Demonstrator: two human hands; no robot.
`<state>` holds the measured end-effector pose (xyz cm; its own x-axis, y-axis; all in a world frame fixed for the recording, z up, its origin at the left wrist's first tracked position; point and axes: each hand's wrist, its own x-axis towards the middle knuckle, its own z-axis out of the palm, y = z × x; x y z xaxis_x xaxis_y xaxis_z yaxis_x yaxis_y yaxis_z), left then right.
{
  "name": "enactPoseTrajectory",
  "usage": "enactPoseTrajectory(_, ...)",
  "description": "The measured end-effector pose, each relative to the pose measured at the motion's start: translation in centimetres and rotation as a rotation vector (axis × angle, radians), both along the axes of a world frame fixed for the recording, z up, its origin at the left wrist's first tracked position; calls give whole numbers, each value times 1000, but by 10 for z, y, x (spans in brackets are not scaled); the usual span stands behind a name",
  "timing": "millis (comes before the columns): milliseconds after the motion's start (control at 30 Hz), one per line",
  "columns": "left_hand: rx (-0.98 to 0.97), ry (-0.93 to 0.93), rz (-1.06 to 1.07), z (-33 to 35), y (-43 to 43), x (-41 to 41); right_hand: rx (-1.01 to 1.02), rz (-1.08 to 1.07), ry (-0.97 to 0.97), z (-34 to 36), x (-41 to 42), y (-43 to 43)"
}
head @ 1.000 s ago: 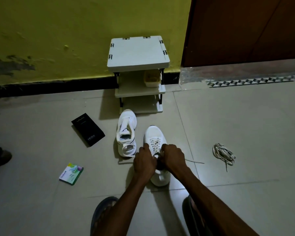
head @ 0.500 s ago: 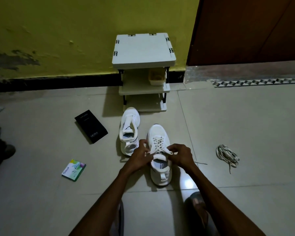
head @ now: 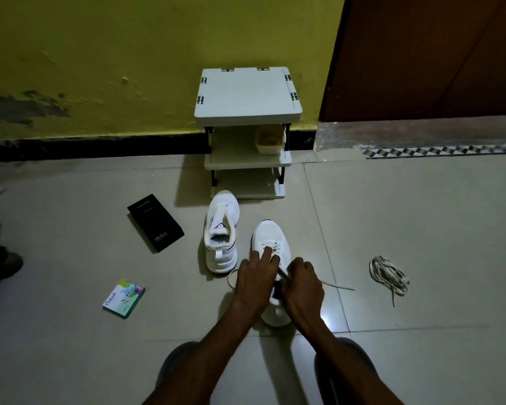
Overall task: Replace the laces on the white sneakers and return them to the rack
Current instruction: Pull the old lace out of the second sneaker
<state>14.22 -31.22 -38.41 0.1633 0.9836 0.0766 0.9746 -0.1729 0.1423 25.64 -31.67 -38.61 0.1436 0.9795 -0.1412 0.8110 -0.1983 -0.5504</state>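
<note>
Two white sneakers stand on the tiled floor in front of the small white rack [head: 247, 97]. The left sneaker [head: 221, 229] has no lace and its tongue is pulled open. The right sneaker [head: 270, 233] carries a new white lace [head: 338, 286], one end trailing right across the tile. My left hand [head: 254, 277] lies over the shoe's middle, its straight fingers pressing on the lacing. My right hand [head: 303, 285] is curled beside it and grips the lace. Both hands hide the shoe's collar. The old laces [head: 387, 274] lie bundled further right.
A black phone box [head: 155, 222] and a small colourful box [head: 124, 298] lie on the floor to the left. A beige container [head: 270, 140] sits on the rack's middle shelf. A brown door [head: 421, 54] is at the right, and a person's dark shoe [head: 0, 263] at the left edge.
My hands, which pulled the lace ends apart half a second ago, have come together over the shoe. The left fingers now lie straight on the lacing.
</note>
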Motion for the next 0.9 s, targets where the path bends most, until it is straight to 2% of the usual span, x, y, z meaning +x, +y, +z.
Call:
enactPoseTrajectory(67, 42, 63, -24, -1, 0, 2, -57, -100, 73, -5, 1, -2)
enactPoseTrajectory(167, 76, 14, -42, -10, 4, 2, -97, -150, 96, -10, 4, -1)
enactPoseTrajectory(267, 72, -20, 56, -3, -1, 11, -66, -163, 130, -13, 2, -1)
enactPoseTrajectory(300, 39, -119, 119, 5, -2, 14, -59, -173, 143, -13, 1, -2)
enactPoseTrajectory(400, -384, -682, 578, 26, 12, 12, -69, -216, 156, -14, -1, -5)
enactPoseTrajectory(433, -489, -816, 664, 28, 16, 11, -86, -233, 158, -14, -1, -6)
enactPoseTrajectory(500, -615, -953, 732, 40, 17, 9, -124, -249, 157, -15, -2, -9)
enactPoseTrajectory(600, -720, -943, 701, 50, 17, 12, -165, -262, 144, -15, 0, -11)
enactPoseTrajectory(733, -706, -919, 679, 55, 24, 16, -193, -257, 120, -13, 0, -10)
enactPoseTrajectory(900, -544, -479, 490, 56, 25, 27, -220, -155, -43, -12, -3, -9)
